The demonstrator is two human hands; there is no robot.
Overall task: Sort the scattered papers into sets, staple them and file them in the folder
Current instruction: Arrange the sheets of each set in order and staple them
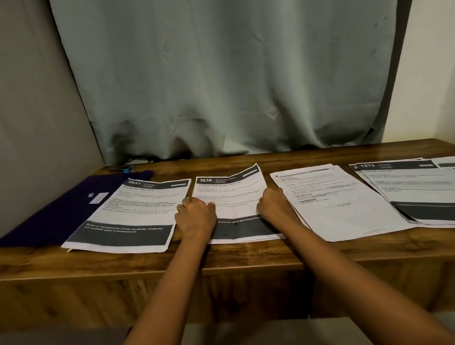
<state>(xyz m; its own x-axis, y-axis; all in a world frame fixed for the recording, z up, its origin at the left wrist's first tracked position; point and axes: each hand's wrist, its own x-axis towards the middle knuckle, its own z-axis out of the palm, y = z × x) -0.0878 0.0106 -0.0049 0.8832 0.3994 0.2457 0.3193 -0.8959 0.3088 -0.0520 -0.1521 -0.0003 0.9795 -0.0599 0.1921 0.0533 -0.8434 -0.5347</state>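
Your left hand (196,217) and right hand (273,205) each grip a side edge of the 3638 set (230,196) in the middle of the worktop (92,262), so square its sheets evenly before taking the stapler (122,168) at far left.

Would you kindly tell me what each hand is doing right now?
Left hand: closed, gripping the left edge of the 3638 paper set.
Right hand: closed, gripping the right edge of the same set.
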